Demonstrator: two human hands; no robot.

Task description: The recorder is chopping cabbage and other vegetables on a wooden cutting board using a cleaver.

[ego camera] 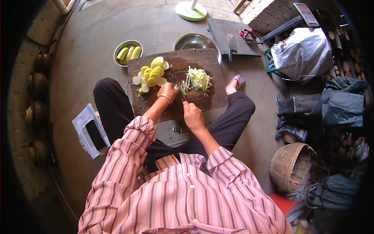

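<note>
A dark wooden chopping board lies in front of me between my knees. My right hand grips the handle of a kitchen knife, whose blade points away from me across the board. Against the blade's left side my left hand presses on pale vegetable pieces, mostly hidden under its fingers. Round green-yellow vegetable slices lie overlapping at the board's left, with a small green end piece near them. Right of the knife sits a heap of thin pale shreds.
Beyond the board stand a bowl of peeled vegetables and a metal basin. A cleaver rests on another board. A phone lies at left. Boots and a wicker basket are at right.
</note>
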